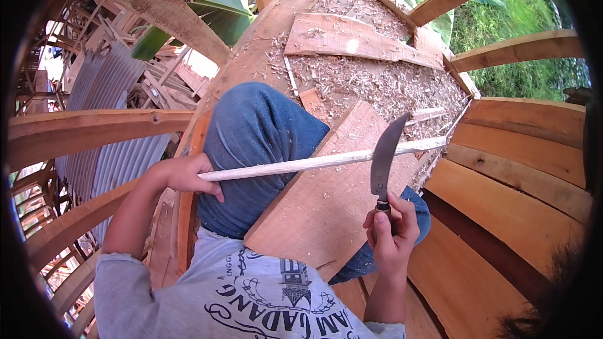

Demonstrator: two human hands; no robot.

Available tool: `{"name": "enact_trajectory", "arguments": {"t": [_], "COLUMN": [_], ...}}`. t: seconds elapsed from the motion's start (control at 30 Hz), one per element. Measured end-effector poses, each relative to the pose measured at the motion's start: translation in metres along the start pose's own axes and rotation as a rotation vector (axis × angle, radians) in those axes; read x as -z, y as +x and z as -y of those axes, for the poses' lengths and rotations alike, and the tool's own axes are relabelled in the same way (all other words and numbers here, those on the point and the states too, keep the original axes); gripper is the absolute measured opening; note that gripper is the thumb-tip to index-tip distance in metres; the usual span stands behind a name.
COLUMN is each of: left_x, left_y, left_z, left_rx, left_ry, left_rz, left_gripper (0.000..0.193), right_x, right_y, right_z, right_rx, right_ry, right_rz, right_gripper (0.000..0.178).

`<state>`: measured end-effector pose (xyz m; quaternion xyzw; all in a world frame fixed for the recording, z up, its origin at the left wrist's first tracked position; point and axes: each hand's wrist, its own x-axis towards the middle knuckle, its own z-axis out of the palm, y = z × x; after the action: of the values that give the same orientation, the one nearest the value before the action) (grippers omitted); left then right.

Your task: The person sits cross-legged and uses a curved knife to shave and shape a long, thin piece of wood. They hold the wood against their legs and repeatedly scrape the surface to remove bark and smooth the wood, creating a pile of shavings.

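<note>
A long, pale whittled stick (282, 168) runs across my lap, and my left hand (190, 176) grips its left end beside my knee. In my right hand (393, 226) is a knife (384, 163) with a curved dark blade and a dark handle, held upright. Its blade crosses in front of the stick toward the right end; whether the two touch I cannot tell. Under the stick, a wide wooden board (320, 213) lies slanted across my lap.
Wood shavings (377, 81) cover the planks ahead, where a curved board (358, 41) lies. Orange-brown planks (502, 194) line the right side. Timber ribs (100, 132) rise at the left, with corrugated metal sheets (100, 88) beyond. Banana leaves (213, 0) hang at the far left.
</note>
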<state>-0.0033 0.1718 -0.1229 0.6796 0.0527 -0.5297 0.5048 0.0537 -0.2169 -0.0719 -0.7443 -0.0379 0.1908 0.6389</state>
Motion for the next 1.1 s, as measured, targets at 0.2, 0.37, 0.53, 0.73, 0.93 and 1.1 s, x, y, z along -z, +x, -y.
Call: {"name": "enact_trajectory", "arguments": {"t": [0.2, 0.37, 0.53, 0.73, 0.93, 1.1], "left_x": [0.002, 0.003, 0.002, 0.001, 0.001, 0.001], "left_y": [0.000, -0.001, 0.000, 0.002, 0.003, 0.003], "left_z": [-0.009, -0.011, -0.006, 0.000, 0.003, 0.001], "left_rx": [0.005, 0.052, -0.007, 0.024, -0.026, -0.064], "left_ry": [-0.004, 0.025, -0.008, -0.044, -0.029, -0.018], "left_rz": [0.002, 0.021, 0.014, 0.019, 0.008, 0.010], "left_gripper": [0.022, 0.021, 0.020, 0.021, 0.021, 0.021], "right_x": [-0.012, -0.002, -0.001, -0.002, -0.007, -0.005], "right_y": [-0.005, 0.003, -0.004, -0.003, -0.006, 0.001], "right_z": [-0.007, 0.003, 0.000, -0.011, -0.007, -0.002], "right_rx": [-0.033, 0.114, 0.013, 0.109, 0.059, 0.041], "right_ry": [0.032, 0.195, 0.083, 0.043, 0.240, 0.191], "right_rz": [0.065, -0.151, -0.020, 0.038, -0.025, -0.102], "right_gripper": [0.032, 0.032, 0.033, 0.032, 0.031, 0.031]}}
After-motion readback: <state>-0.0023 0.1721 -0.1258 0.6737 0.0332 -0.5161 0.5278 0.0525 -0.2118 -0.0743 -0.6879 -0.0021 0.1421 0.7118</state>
